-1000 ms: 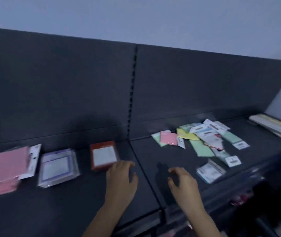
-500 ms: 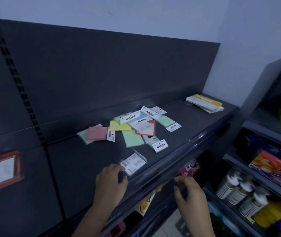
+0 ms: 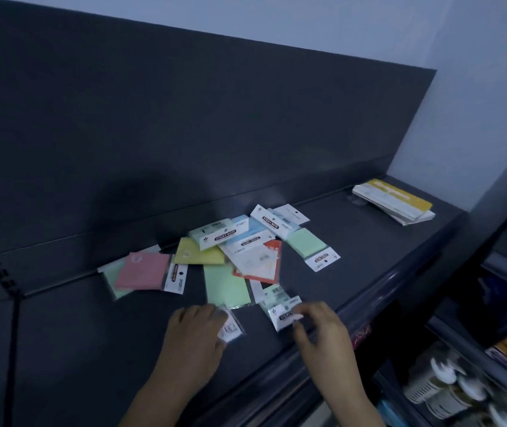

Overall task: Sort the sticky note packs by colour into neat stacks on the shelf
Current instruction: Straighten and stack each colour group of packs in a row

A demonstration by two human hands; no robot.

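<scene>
Packs (image 3: 230,260) lie mixed at the frame's centre on the dark shelf (image 3: 369,241).
White headers read "STICKY NOTE"; the other print is too small. The left hand (image 3: 195,337) rests flat on one pack at lower centre, the right hand (image 3: 320,331) pinches the header of a pack beside it. Hands are apart.

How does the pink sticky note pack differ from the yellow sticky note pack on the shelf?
The pink pack lies left, on top of a pale green pack, its white label showing. The yellow pack lies further right, partly covered by other packs, label hidden. Both are flat, square and unsorted.
</scene>
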